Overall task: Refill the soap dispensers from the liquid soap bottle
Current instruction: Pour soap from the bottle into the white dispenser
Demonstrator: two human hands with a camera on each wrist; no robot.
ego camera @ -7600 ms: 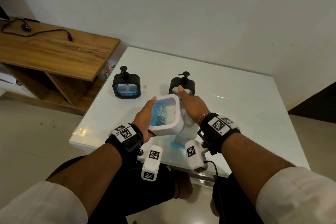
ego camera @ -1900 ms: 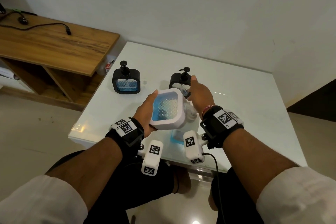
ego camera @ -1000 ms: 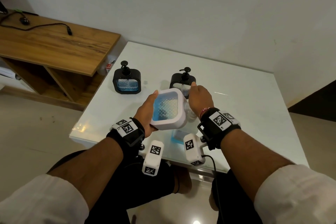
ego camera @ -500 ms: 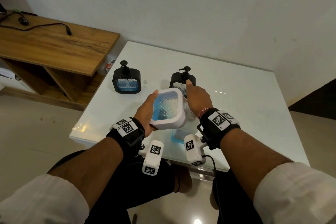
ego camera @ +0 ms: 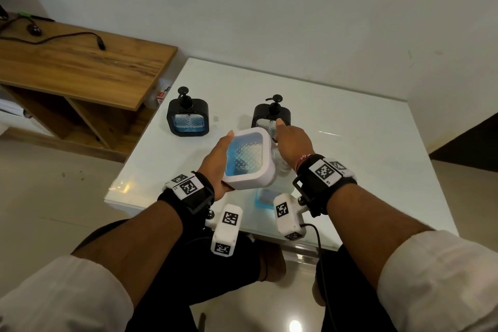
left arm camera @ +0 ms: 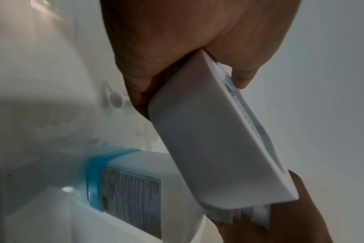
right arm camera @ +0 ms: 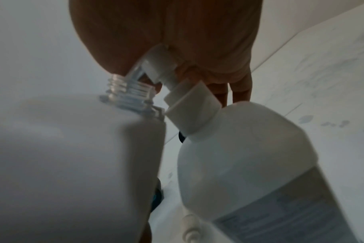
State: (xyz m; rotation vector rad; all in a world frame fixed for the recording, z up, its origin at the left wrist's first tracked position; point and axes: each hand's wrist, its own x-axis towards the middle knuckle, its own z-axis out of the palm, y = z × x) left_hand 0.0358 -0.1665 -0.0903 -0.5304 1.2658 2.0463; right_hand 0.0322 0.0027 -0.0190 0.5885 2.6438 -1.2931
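In the head view the soap bottle is mostly hidden behind the white dispenser at centre. Its label print is blurred in both wrist views. The right hand's fingertips are hidden.

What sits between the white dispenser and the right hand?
The liquid soap bottle's pump head, spout at the white dispenser's threaded neck; the right wrist view shows it.
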